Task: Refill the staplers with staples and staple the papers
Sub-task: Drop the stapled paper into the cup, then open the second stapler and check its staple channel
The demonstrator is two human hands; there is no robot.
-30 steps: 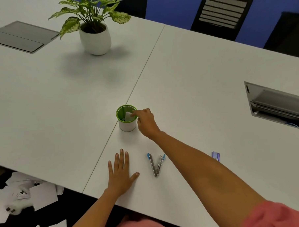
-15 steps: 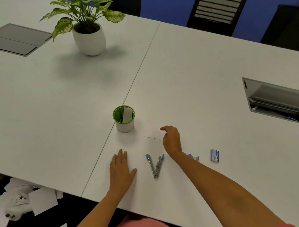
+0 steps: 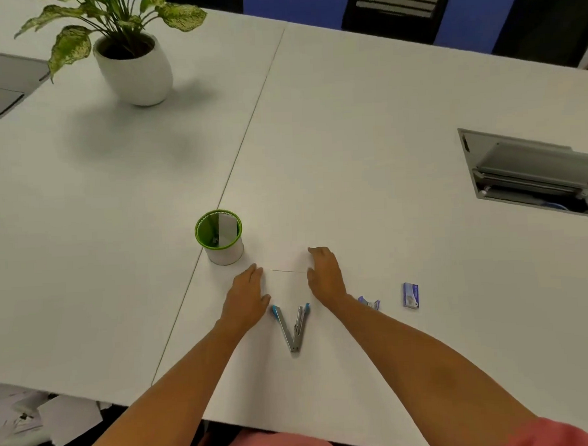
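Observation:
A metal stapler (image 3: 293, 327) with blue tips lies swung open in a V near the table's front edge. Just beyond it a small white paper (image 3: 287, 256) lies flat, hard to tell from the table apart from its near edge. My left hand (image 3: 247, 294) rests at the paper's left side and my right hand (image 3: 325, 275) at its right side, fingers loosely curved, both touching or close to the sheet. A blue staple box (image 3: 410, 295) and a torn blue wrapper (image 3: 369, 302) lie to the right. A green-rimmed white cup (image 3: 220, 238) holds more folded paper.
A potted plant (image 3: 132, 58) stands at the back left, beside a closed grey table hatch (image 3: 0, 84). An open cable hatch (image 3: 533, 175) is sunk into the table at right. Chairs stand beyond the far edge. Scattered papers (image 3: 41, 419) lie on the floor at lower left.
My right hand drew a paper from the cup and laid it down beyond the stapler. My left hand slid forward from the table to the paper's left side.

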